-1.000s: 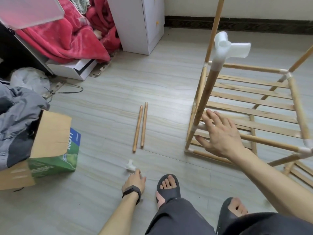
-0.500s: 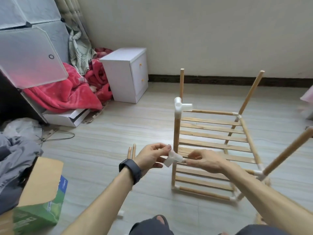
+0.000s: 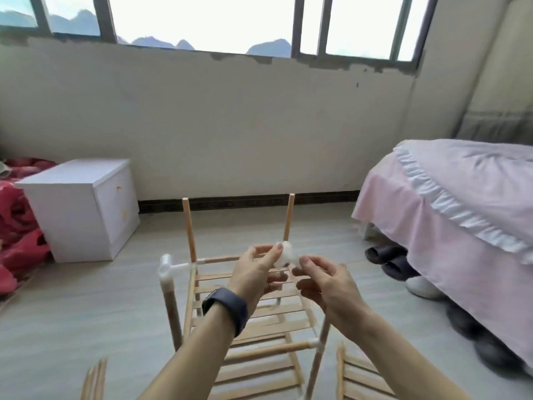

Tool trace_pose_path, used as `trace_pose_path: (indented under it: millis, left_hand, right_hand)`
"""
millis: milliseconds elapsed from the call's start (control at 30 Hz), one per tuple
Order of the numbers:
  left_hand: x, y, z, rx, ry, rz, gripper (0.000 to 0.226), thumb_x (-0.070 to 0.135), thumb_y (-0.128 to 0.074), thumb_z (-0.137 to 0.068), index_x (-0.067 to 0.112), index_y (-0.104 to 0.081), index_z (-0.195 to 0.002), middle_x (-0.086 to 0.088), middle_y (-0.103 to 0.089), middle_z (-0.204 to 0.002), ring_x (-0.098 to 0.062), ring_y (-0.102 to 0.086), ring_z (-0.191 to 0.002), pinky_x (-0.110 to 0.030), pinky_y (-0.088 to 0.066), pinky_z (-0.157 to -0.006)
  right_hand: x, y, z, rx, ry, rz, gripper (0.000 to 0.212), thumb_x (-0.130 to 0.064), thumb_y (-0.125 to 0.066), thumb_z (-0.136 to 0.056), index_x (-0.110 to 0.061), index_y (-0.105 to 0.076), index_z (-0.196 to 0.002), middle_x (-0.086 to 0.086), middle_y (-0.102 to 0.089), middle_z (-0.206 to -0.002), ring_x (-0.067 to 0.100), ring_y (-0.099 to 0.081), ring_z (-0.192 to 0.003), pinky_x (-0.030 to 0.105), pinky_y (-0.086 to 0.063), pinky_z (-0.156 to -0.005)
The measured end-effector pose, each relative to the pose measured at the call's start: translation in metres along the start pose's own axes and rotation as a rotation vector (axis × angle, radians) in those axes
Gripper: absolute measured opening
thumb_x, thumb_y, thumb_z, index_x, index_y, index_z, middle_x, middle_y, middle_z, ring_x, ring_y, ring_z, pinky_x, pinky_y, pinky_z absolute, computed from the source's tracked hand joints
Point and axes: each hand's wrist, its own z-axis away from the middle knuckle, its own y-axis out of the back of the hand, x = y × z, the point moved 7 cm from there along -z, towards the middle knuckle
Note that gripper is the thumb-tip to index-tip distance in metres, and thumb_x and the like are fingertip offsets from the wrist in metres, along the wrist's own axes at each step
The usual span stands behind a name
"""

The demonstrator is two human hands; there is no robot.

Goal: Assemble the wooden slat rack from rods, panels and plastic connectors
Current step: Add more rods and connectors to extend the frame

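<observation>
The pale plank-patterned floor [image 3: 86,313] carries a half-built wooden slat rack [image 3: 268,350], standing upright near the middle. A few loose rods [image 3: 95,379] lie at the near left, and a separate slat panel [image 3: 357,379] sits just right of the rack. A white bedside cabinet [image 3: 78,215] stands by the far wall beside a red blanket [image 3: 17,241]. On the right is a pink-skirted bed [image 3: 450,215], with dark slippers [image 3: 389,261] and a white shoe [image 3: 424,287] at its edge.

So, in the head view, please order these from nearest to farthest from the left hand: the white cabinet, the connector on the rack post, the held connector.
1. held connector: pinched by the left hand itself.
2. connector on the rack post: off to the left, lower down.
3. white cabinet: far left, farthest back.
</observation>
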Motion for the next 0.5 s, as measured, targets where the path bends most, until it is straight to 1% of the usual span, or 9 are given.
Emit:
trace_pose_path:
  millis: [67, 133, 200, 300, 367, 400, 433, 467, 500]
  left_hand:
    - [-0.005, -0.019, -0.002, -0.067, 0.01, 0.003, 0.034, 0.039, -0.067, -0.092, 0.015, -0.061, -0.115, -0.002, -0.077, -0.088, -0.013, -0.068, -0.064, -0.025, -0.055, -0.061]
    - [-0.006, -0.028, -0.005, -0.096, -0.012, -0.065, 0.036, 0.039, -0.069, -0.089, 0.011, -0.065, -0.112, -0.001, -0.077, -0.084, -0.011, -0.064, -0.061, -0.025, -0.055, -0.061]
    - [-0.003, -0.033, -0.008, -0.086, -0.051, -0.107, 0.037, 0.04, -0.072, -0.086, 0.009, -0.068, -0.106, -0.001, -0.077, -0.081, -0.008, -0.061, -0.058, -0.024, -0.055, -0.062]
    - [-0.001, -0.045, -0.01, -0.096, -0.105, -0.174, 0.034, 0.043, -0.072, -0.086, 0.014, -0.07, -0.102, 0.002, -0.077, -0.084, -0.006, -0.063, -0.06, -0.026, -0.056, -0.066]
    - [-0.002, -0.055, -0.012, -0.119, -0.143, -0.223, 0.034, 0.047, -0.07, -0.086, 0.018, -0.069, -0.103, 0.005, -0.077, -0.086, -0.005, -0.066, -0.063, -0.028, -0.056, -0.068]
    - [-0.003, -0.058, -0.015, -0.131, -0.166, -0.253, 0.035, 0.05, -0.068, -0.086, 0.02, -0.069, -0.104, 0.006, -0.077, -0.086, -0.005, -0.068, -0.066, -0.025, -0.056, -0.066]
    - [-0.005, -0.061, -0.019, -0.14, -0.188, -0.286, 0.035, 0.053, -0.064, -0.088, 0.023, -0.069, -0.105, 0.007, -0.077, -0.087, -0.005, -0.069, -0.07, -0.022, -0.053, -0.063]
    - [-0.01, -0.062, -0.024, -0.133, -0.199, -0.322, 0.034, 0.055, -0.059, -0.091, 0.025, -0.068, -0.106, 0.006, -0.076, -0.089, -0.006, -0.07, -0.077, -0.02, -0.052, -0.064]
    - [-0.019, -0.061, -0.031, -0.106, -0.196, -0.36, 0.034, 0.056, -0.053, -0.095, 0.027, -0.067, -0.106, 0.006, -0.075, -0.092, -0.008, -0.069, -0.084, -0.022, -0.052, -0.07]
  right_hand:
    - [-0.003, 0.018, 0.008, 0.084, 0.051, 0.032, 0.027, -0.04, -0.069, -0.088, -0.019, -0.078, -0.102, 0.006, -0.077, -0.098, 0.014, -0.068, -0.073, 0.023, -0.056, -0.068]
    - [-0.006, 0.031, 0.016, 0.157, 0.139, 0.189, 0.029, -0.045, -0.069, -0.088, -0.023, -0.076, -0.105, 0.002, -0.076, -0.1, 0.012, -0.072, -0.076, 0.02, -0.056, -0.068]
    - [-0.013, 0.036, 0.023, 0.18, 0.262, 0.378, 0.025, -0.047, -0.071, -0.089, -0.029, -0.074, -0.106, -0.008, -0.076, -0.098, 0.007, -0.074, -0.081, 0.017, -0.056, -0.069]
    - [-0.021, 0.041, 0.024, 0.25, 0.397, 0.59, 0.022, -0.046, -0.071, -0.092, -0.03, -0.073, -0.108, -0.02, -0.075, -0.091, 0.002, -0.072, -0.08, 0.014, -0.054, -0.066]
    - [-0.025, 0.051, 0.022, 0.33, 0.451, 0.715, 0.021, -0.047, -0.069, -0.092, -0.031, -0.073, -0.105, -0.019, -0.074, -0.086, 0.002, -0.069, -0.078, 0.012, -0.05, -0.064]
    - [-0.025, 0.057, 0.02, 0.358, 0.461, 0.78, 0.022, -0.047, -0.069, -0.092, -0.031, -0.072, -0.106, -0.018, -0.073, -0.087, 0.003, -0.068, -0.08, 0.014, -0.05, -0.065]
    - [-0.024, 0.064, 0.018, 0.387, 0.464, 0.835, 0.023, -0.046, -0.068, -0.093, -0.029, -0.071, -0.108, -0.017, -0.073, -0.089, 0.004, -0.067, -0.084, 0.019, -0.051, -0.068]
    - [-0.023, 0.072, 0.015, 0.425, 0.461, 0.859, 0.024, -0.045, -0.067, -0.094, -0.027, -0.07, -0.11, -0.015, -0.072, -0.093, 0.006, -0.066, -0.088, 0.025, -0.051, -0.072]
    - [-0.021, 0.08, 0.014, 0.468, 0.46, 0.841, 0.025, -0.045, -0.066, -0.094, -0.026, -0.068, -0.11, -0.015, -0.072, -0.096, 0.009, -0.066, -0.092, 0.029, -0.051, -0.075]
